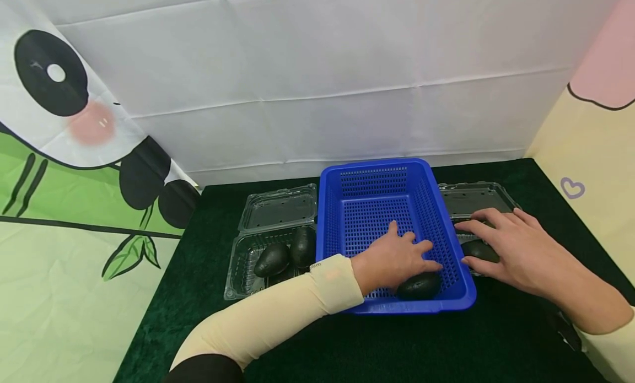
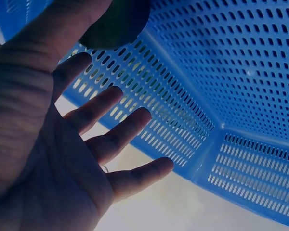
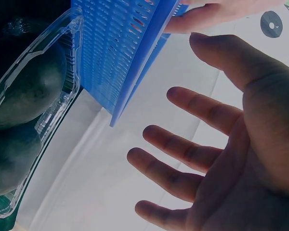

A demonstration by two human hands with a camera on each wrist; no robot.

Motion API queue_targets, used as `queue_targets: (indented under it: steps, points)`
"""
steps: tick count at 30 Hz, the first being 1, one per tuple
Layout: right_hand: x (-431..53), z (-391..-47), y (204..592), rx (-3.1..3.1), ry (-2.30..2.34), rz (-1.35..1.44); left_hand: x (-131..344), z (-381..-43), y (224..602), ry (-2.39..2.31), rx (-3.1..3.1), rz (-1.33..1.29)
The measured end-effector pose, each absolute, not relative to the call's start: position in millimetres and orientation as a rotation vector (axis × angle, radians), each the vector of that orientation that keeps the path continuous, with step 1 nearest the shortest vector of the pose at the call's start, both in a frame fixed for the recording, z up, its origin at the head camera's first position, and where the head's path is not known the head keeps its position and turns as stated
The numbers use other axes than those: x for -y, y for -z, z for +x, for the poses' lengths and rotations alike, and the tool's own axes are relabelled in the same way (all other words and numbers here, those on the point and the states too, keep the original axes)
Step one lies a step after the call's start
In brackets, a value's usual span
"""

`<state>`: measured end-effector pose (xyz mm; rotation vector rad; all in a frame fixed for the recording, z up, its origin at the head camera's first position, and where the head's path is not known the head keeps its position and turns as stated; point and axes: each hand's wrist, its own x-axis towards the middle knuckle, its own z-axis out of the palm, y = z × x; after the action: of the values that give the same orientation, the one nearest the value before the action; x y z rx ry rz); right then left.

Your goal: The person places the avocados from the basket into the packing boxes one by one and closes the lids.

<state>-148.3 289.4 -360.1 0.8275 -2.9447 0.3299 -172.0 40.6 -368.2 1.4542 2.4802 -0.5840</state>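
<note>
While the left hand (image 1: 397, 259) hangs within the blue basket (image 1: 379, 215), the right hand (image 1: 521, 248) hovers at the right-hand box (image 3: 76, 72)

As I watch from my end, both hands are unclenched and apart from each other. I see the left one palm down, fingers spread and pointing away and to the right; in its wrist view an avocado (image 1: 420, 287) lies behind the thumb, and I cannot tell whether the two touch. My right hand comes inward from the right, thumb and fingers parted around a second avocado (image 1: 481, 252); I cannot tell whether any fingertip meets it.

I have the perforated basket on the dark green table (image 1: 397, 344), between two clear boxes, with the first avocado in its near right corner. The left-hand box (image 1: 240, 262) has its lid (image 1: 279, 209) folded back and holds at least three avocados (image 1: 272, 260), partly hidden by a cream sleeve (image 1: 288, 311). The right-hand box, its lid also back, shows me two avocados in the right wrist view.
</note>
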Motion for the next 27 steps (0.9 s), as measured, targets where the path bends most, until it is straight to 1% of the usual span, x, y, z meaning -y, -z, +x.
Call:
queue_targets:
  steps: [11,27]
  points:
    - [-290,-148,361,2.930,-0.333,0.829,-41,-170,383,0.591,-2.483,1.455]
    - [-291,-148,363,2.916,-0.337,0.835,-42,-173,390,0.699,-2.527,1.480]
